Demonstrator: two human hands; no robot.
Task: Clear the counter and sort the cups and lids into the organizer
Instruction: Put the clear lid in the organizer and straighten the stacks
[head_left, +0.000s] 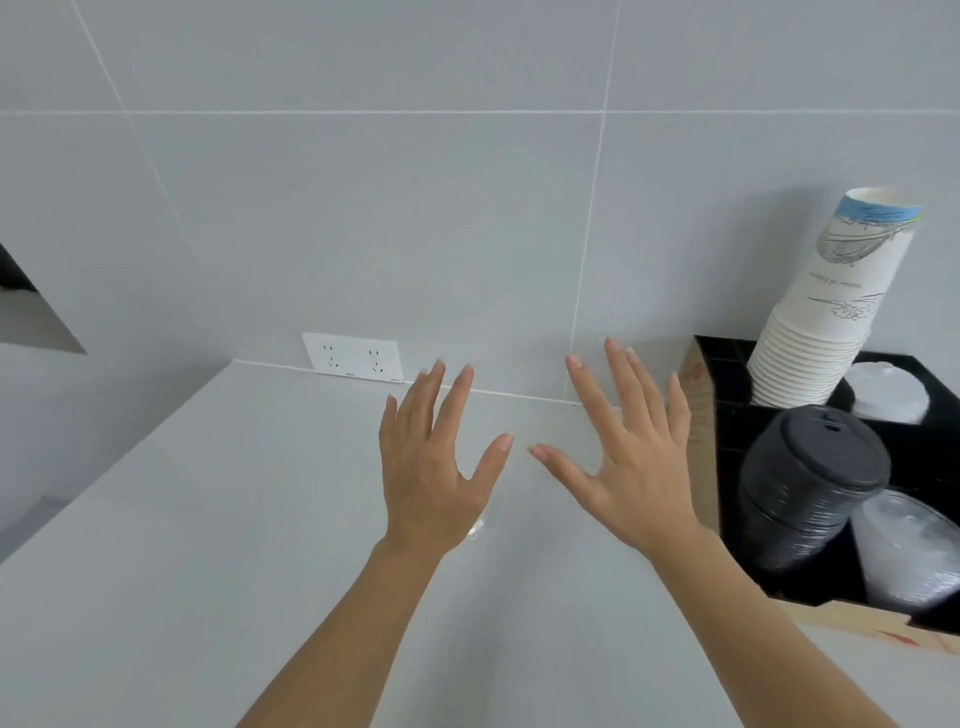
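My left hand (434, 467) and my right hand (631, 457) are held flat above the grey counter (208, 519), fingers spread, holding nothing. A black organizer (727, 431) stands at the right. A tall tilted stack of white paper cups (826, 312) sits in its back compartment. Beside that stack lie white lids (891, 392). A stack of black lids (805, 483) leans in the front compartment, with clear plastic lids (914, 551) to its right. My right hand is just left of the organizer, apart from it.
The grey tiled wall (467, 208) rises behind the counter, with a white double socket (353, 357) low on it. A dark recess (26, 306) shows at the far left. A small shiny scrap (477, 530) peeks out under my left wrist.
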